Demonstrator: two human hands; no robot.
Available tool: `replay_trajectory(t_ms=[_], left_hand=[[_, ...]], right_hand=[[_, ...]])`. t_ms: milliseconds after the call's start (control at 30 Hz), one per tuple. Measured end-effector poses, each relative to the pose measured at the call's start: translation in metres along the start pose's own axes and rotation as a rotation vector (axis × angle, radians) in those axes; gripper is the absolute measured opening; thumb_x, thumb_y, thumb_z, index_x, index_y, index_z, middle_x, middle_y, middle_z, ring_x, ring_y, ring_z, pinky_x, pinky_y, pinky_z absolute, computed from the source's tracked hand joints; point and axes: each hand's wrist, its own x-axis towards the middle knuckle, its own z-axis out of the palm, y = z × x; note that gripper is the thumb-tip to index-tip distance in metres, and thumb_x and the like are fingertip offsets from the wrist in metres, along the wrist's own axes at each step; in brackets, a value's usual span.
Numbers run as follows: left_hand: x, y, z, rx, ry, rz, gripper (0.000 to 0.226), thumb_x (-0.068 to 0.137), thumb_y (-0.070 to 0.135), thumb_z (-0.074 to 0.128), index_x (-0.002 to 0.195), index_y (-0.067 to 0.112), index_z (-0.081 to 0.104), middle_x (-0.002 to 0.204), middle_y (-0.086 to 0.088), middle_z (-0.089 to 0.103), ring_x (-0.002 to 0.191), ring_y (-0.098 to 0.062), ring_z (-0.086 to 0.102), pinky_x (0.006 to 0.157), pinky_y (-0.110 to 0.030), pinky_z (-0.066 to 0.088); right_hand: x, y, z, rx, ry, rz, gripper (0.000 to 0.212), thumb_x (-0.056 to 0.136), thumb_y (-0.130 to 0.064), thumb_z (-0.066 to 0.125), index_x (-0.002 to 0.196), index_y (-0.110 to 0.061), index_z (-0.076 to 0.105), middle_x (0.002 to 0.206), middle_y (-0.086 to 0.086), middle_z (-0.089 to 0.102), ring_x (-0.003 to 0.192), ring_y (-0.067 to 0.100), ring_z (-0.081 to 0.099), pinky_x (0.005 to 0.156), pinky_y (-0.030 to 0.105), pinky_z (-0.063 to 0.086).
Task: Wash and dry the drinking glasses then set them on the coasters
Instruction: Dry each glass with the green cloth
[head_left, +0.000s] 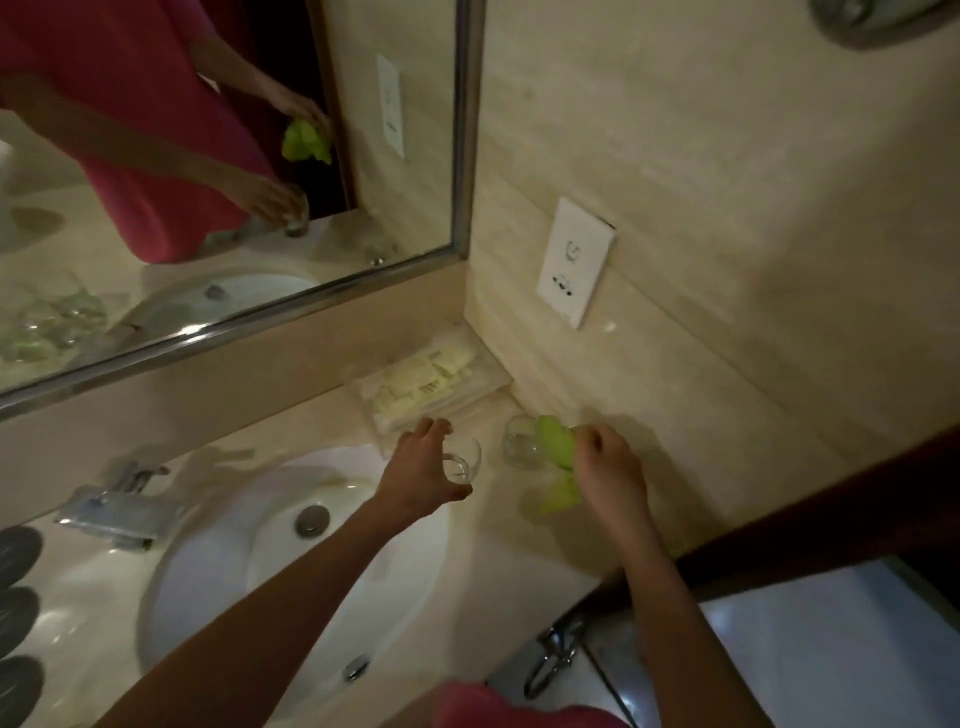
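Note:
Two clear drinking glasses stand on the beige counter to the right of the sink. My left hand (423, 470) grips the nearer glass (464, 462) from the side, thumb and fingers curled round its rim. The second glass (519, 441) stands just to the right, close to the wall. My right hand (608, 465) holds a bright green cloth (558, 457) that hangs down against that second glass. Whether coasters lie under the glasses cannot be made out.
A white oval sink (218, 597) with a chrome tap (117, 512) fills the left. A clear tray of wrapped toiletries (431, 382) sits in the back corner. A mirror (208, 156) is above, a wall socket (574, 262) on the right wall. Dark round objects (18, 613) line the left edge.

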Motion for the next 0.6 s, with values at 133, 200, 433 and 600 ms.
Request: replay_trajectory(t_ms=[133, 200, 433, 600], left_hand=[[0.025, 0.007, 0.033, 0.028, -0.085, 0.002, 0.09, 0.059, 0.032, 0.092, 0.135, 0.015, 0.048, 0.133, -0.001, 0.05, 0.116, -0.025, 0.054, 0.09, -0.043, 0.053], [0.035, 0.008, 0.047, 0.069, -0.119, 0.001, 0.088, 0.061, 0.031, 0.091, 0.135, 0.015, 0.046, 0.133, -0.001, 0.05, 0.116, -0.025, 0.053, 0.089, -0.044, 0.053], [0.06, 0.005, 0.077, 0.169, -0.194, -0.016, 0.087, 0.067, 0.024, 0.088, 0.14, 0.018, 0.042, 0.139, -0.001, 0.047, 0.122, -0.026, 0.048, 0.091, -0.04, 0.053], [0.068, 0.001, 0.089, 0.218, -0.225, -0.015, 0.084, 0.068, 0.02, 0.085, 0.139, 0.015, 0.041, 0.136, -0.002, 0.048, 0.119, -0.027, 0.049, 0.086, -0.04, 0.054]], right_hand=[[0.016, 0.01, -0.016, -0.105, 0.045, -0.084, 0.042, 0.097, -0.021, 0.054, 0.139, -0.017, 0.052, 0.136, 0.012, 0.055, 0.122, 0.032, 0.055, 0.089, 0.031, 0.041], [0.024, 0.014, -0.02, -0.117, 0.048, -0.137, 0.041, 0.093, -0.024, 0.057, 0.133, -0.017, 0.058, 0.129, 0.01, 0.058, 0.116, 0.03, 0.058, 0.094, 0.032, 0.045], [0.046, 0.024, -0.029, -0.03, 0.115, -0.225, 0.032, 0.088, -0.013, 0.068, 0.12, -0.006, 0.068, 0.116, 0.011, 0.068, 0.108, 0.029, 0.062, 0.094, 0.038, 0.051], [0.054, 0.03, -0.029, 0.074, 0.163, -0.217, 0.023, 0.088, -0.01, 0.07, 0.11, -0.004, 0.071, 0.104, 0.011, 0.071, 0.094, 0.026, 0.065, 0.078, 0.028, 0.049]])
